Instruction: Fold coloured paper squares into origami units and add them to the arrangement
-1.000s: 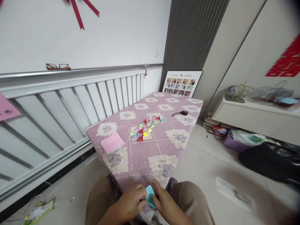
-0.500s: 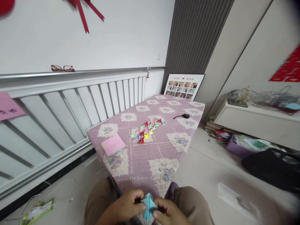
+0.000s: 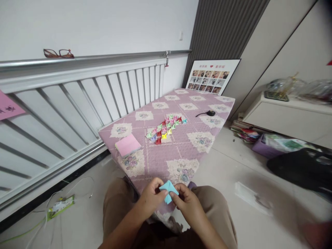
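A folded light-blue origami paper (image 3: 169, 186) is held between both hands above the table's near edge. My left hand (image 3: 153, 193) pinches its left side between thumb and fingers. From the other side, my right hand (image 3: 185, 199) grips the right edge, its thumb lying across the front of the paper. A crease runs down the paper's middle. Farther off on the table are several small folded paper figures (image 3: 164, 136) in rows, coloured red, green, pink, yellow and blue. A stack of square paper (image 3: 128, 145), pink on top, lies to their left.
The table wears a purple floral cloth (image 3: 166, 162). A black corded object (image 3: 210, 113) lies at its far right, near a framed photo board (image 3: 212, 76). White radiator bars (image 3: 114, 93) line the left, with glasses (image 3: 58, 53) on the rail. A power strip (image 3: 61, 207) lies on the floor.
The camera view has tilted down, so the hands and paper appear higher in the picture. The blue paper's wide folded face now shows more openly, and my right thumb lies across its front.
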`<state>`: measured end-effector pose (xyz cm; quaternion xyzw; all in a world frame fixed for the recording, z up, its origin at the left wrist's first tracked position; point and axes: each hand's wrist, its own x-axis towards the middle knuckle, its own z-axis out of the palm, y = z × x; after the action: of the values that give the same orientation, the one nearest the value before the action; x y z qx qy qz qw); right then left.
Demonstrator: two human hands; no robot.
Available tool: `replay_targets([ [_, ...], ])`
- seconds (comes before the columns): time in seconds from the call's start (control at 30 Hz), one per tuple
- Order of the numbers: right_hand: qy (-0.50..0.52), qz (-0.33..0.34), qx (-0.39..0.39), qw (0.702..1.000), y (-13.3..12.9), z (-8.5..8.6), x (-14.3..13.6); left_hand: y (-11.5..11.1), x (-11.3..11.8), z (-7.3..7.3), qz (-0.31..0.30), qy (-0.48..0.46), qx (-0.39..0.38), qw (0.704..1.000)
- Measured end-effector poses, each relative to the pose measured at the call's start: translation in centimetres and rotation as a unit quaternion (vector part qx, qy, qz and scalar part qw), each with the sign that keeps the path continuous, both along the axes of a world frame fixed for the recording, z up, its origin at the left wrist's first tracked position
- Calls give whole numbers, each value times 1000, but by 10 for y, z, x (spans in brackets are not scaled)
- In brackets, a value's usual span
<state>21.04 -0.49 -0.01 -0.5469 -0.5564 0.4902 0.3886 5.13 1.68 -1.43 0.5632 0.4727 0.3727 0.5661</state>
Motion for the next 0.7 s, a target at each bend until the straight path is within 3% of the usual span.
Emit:
replay_targets([
  [0.2, -7, -49, 59, 997, -2, -2, -4, -11, 13, 5, 79, -112, -65, 988],
  [0.4, 26, -71, 35, 997, -2, -6, -7, -23, 14, 1, 53, -96, -126, 986],
  [0.6, 128, -7, -67, 989, 2, -3, -4, -25, 8, 4, -6, -2, -47, 999],
  [0.7, 139, -19, -76, 987, 4, -1, -4, -26, 8, 7, -18, 15, -47, 999],
])
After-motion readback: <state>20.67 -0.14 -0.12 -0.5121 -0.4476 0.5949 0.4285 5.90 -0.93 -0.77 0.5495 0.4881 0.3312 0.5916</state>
